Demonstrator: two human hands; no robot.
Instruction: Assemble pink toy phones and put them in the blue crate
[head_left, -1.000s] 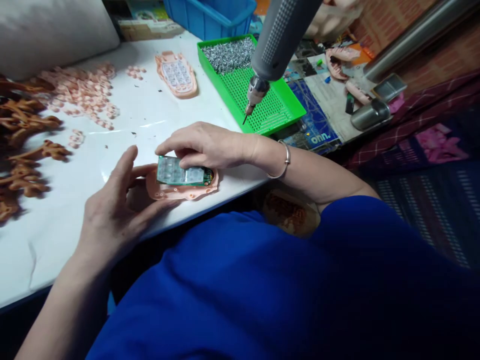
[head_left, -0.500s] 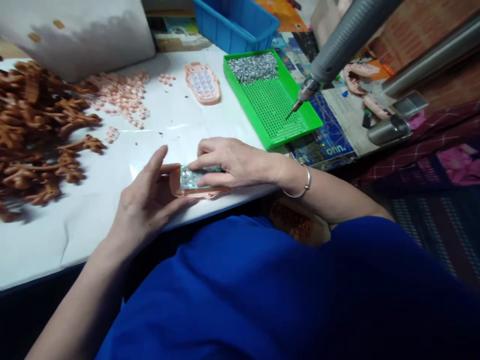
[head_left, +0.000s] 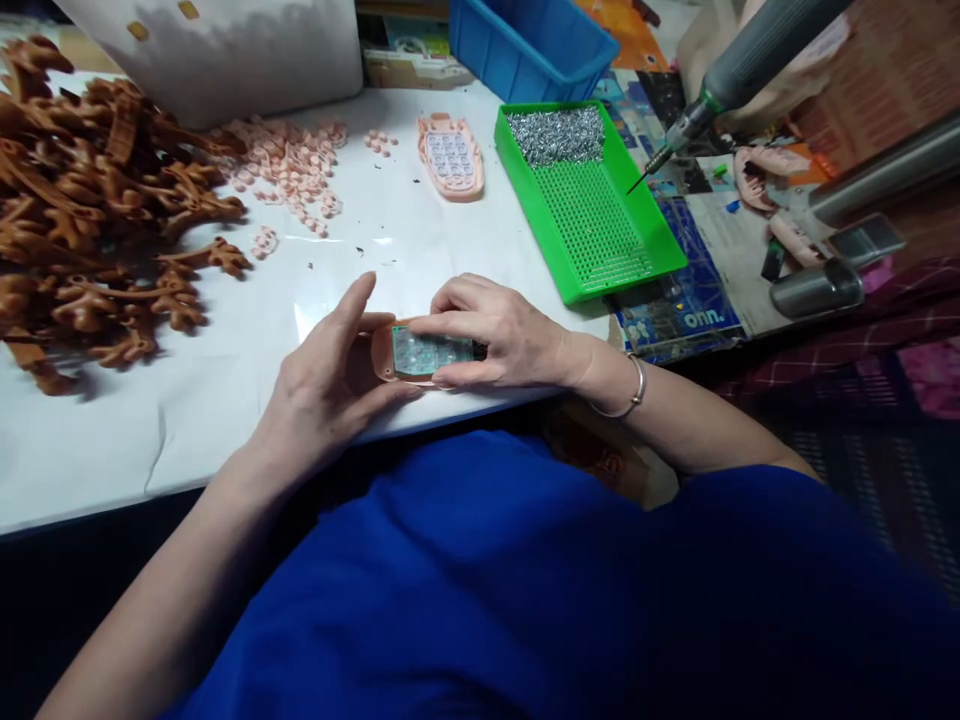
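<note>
A pink plastic casing (head_left: 381, 352) lies at the table's front edge with a green circuit board (head_left: 429, 353) set in it. My left hand (head_left: 322, 375) grips the casing's left end, thumb on the near side and fingers on the far side, with the index finger raised. Over the right part of the board is my right hand (head_left: 499, 335). Its fingertips touch the board's far and near edges, and a small dark part shows beneath the palm. Farther back lies another pink casing (head_left: 451, 155) fitted with a keypad of pale keys.
Brown plastic parts (head_left: 112, 220) are heaped at the left, beside small pink pieces (head_left: 292, 165). A green tray (head_left: 532, 225) holds many screws (head_left: 555, 135). Above its right side hangs an electric screwdriver (head_left: 697, 115). A blue bin (head_left: 517, 55) stands behind.
The view has shifted, so everything on the table appears farther right. My right fingers have spread along the board's edges, uncovering more of its face. My left hand keeps its grip on the casing.
</note>
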